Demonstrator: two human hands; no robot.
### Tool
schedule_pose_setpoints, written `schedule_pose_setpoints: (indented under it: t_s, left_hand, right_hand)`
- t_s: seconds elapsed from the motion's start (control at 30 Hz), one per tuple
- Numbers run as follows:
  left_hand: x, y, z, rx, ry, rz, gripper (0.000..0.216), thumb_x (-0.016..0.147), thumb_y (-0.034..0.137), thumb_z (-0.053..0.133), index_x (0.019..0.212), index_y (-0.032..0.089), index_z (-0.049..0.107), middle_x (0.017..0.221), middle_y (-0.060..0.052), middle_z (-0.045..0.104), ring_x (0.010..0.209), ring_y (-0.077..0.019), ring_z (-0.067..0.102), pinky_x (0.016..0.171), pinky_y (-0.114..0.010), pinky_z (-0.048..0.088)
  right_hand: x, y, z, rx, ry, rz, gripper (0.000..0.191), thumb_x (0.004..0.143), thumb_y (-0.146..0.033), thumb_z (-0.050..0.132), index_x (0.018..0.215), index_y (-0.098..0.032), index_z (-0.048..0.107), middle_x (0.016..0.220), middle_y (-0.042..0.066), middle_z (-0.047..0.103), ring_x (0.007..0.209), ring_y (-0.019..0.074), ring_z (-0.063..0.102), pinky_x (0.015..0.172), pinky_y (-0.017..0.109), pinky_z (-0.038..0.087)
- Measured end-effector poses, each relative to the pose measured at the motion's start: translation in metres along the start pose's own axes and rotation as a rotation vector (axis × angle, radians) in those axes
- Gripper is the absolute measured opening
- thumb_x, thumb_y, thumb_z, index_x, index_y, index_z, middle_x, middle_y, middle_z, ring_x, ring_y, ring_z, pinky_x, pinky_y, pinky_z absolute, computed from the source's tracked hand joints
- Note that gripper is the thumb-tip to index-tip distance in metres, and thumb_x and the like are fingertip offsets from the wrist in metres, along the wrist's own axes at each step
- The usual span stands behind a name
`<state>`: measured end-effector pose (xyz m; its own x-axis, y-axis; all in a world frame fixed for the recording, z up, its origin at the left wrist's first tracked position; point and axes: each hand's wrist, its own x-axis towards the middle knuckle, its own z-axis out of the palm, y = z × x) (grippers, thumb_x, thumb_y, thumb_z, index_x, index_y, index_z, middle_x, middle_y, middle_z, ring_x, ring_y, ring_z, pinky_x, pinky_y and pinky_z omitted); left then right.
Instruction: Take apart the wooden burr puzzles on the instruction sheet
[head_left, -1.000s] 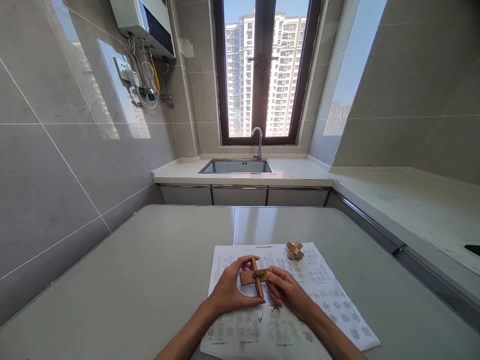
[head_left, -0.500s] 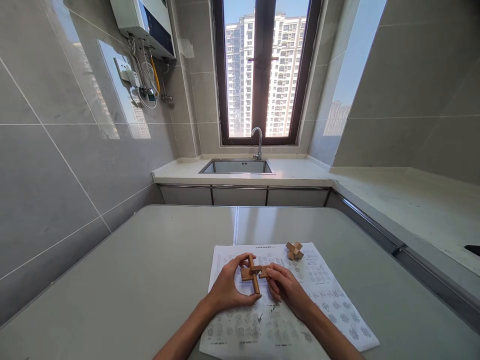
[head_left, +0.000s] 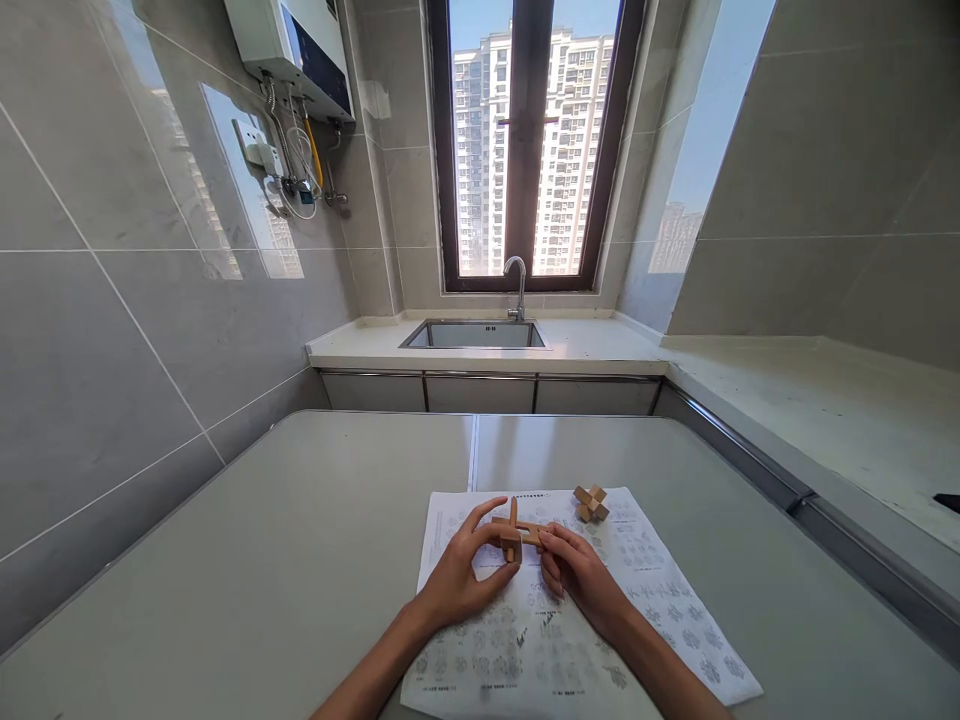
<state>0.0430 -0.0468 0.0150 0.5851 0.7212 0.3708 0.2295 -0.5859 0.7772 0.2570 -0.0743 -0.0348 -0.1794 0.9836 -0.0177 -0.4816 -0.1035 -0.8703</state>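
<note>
Above the printed sheet (head_left: 675, 630), your left hand (head_left: 457, 580) pinches the wooden assembly (head_left: 511, 543); your right hand (head_left: 585, 573) pinches its right end. Print is too small to read.

A pale surface (head_left: 247, 560) is filling the near part of the scene. Beyond it, a white counter (head_left: 592, 340) is holding a metal sink (head_left: 474, 336), and a curved faucet (head_left: 520, 295) is rising behind the sink's right part. Above, a dark-framed window (head_left: 526, 160) is showing tall buildings (head_left: 574, 150) outside. On the far left, a water heater (head_left: 281, 60) is hanging high, a yellow hose (head_left: 314, 155) is dangling beneath it, and a socket (head_left: 250, 140) is sitting on the tiled wall (head_left: 172, 340). At the right edge, a dark object (head_left: 948, 502) is lying partly out of view.
</note>
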Motion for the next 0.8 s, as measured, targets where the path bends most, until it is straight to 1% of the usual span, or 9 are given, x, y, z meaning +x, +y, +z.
schedule_pose_setpoints:
  t_s: [0.07,0.13,0.23,0.4,0.5,0.6,0.67,0.73,0.8]
  left_hand:
    - [0.000,0.000,0.001,-0.030,0.019,-0.013,0.018,0.094,0.023,0.064,0.110,0.025,0.070,0.156,-0.008,0.043,0.124,-0.0263,0.062,0.104,-0.040,0.054]
    - [0.000,-0.001,0.002,-0.071,0.025,-0.033,0.014,0.094,0.023,0.064,0.107,0.024,0.070,0.155,-0.008,0.043,0.114,-0.0231,0.066,0.100,-0.038,0.056]
    - [0.001,-0.001,0.002,-0.118,0.014,-0.062,0.014,0.092,0.022,0.066,0.105,0.024,0.071,0.157,-0.007,0.041,0.104,-0.0200,0.069,0.099,-0.037,0.057]
    - [0.003,-0.002,0.003,-0.236,0.037,-0.116,0.017,0.091,0.020,0.065,0.105,0.024,0.072,0.157,-0.005,0.039,0.104,-0.0198,0.069,0.101,-0.038,0.057]
    - [0.004,-0.006,0.002,-0.307,0.060,-0.142,0.018,0.093,0.027,0.064,0.108,0.024,0.072,0.157,-0.008,0.039,0.097,-0.0187,0.070,0.093,-0.038,0.060]
    - [0.006,-0.014,-0.001,-0.287,0.126,-0.159,0.022,0.094,0.037,0.065,0.109,0.022,0.072,0.152,-0.010,0.047,0.085,-0.0154,0.069,0.087,-0.035,0.059]
    - [0.008,-0.021,-0.004,-0.252,0.190,-0.190,0.028,0.095,0.043,0.063,0.111,0.022,0.071,0.142,-0.011,0.057,0.083,-0.0152,0.067,0.085,-0.033,0.057]
    - [0.010,-0.027,-0.007,-0.230,0.248,-0.247,0.036,0.097,0.048,0.059,0.118,0.021,0.068,0.121,-0.009,0.069,0.085,-0.0180,0.067,0.082,-0.032,0.056]
    - [0.010,-0.033,-0.009,-0.183,0.293,-0.296,0.042,0.097,0.052,0.057,0.124,0.020,0.066,0.102,-0.007,0.074,0.087,-0.0209,0.068,0.081,-0.032,0.055]
  right_hand:
    - [0.000,-0.001,0.000,0.009,0.017,-0.001,0.037,0.086,-0.050,0.075,0.076,-0.021,0.054,0.053,-0.008,0.049,0.041,0.0077,0.041,0.042,0.023,0.030]
    - [0.001,-0.001,-0.001,0.003,0.035,0.001,0.038,0.085,-0.050,0.076,0.075,-0.021,0.055,0.052,-0.007,0.049,0.040,0.0077,0.040,0.041,0.023,0.029]
    - [0.002,0.000,-0.001,0.000,0.062,-0.003,0.038,0.084,-0.050,0.077,0.075,-0.021,0.055,0.051,-0.007,0.049,0.040,0.0080,0.040,0.041,0.023,0.030]
    - [0.002,-0.001,-0.002,0.026,0.093,-0.012,0.036,0.084,-0.048,0.079,0.076,-0.021,0.057,0.053,-0.007,0.048,0.043,0.0083,0.039,0.042,0.023,0.029]
    - [0.002,-0.004,-0.003,0.082,0.140,-0.023,0.037,0.082,-0.046,0.081,0.073,-0.021,0.055,0.055,-0.007,0.046,0.044,0.0079,0.037,0.043,0.023,0.029]
    - [0.003,-0.008,-0.005,0.148,0.191,-0.022,0.036,0.079,-0.043,0.084,0.073,-0.021,0.057,0.056,-0.007,0.045,0.046,0.0072,0.034,0.043,0.023,0.029]
    - [0.003,-0.009,-0.007,0.165,0.217,-0.014,0.035,0.078,-0.043,0.085,0.074,-0.020,0.059,0.057,-0.006,0.045,0.047,0.0071,0.034,0.043,0.022,0.029]
    - [0.003,-0.011,-0.007,0.170,0.233,-0.011,0.034,0.077,-0.043,0.085,0.074,-0.020,0.061,0.058,-0.006,0.046,0.047,0.0071,0.035,0.042,0.022,0.028]
    - [0.003,-0.012,-0.006,0.172,0.239,-0.011,0.034,0.077,-0.044,0.086,0.075,-0.020,0.062,0.057,-0.006,0.045,0.047,0.0072,0.034,0.042,0.022,0.028]
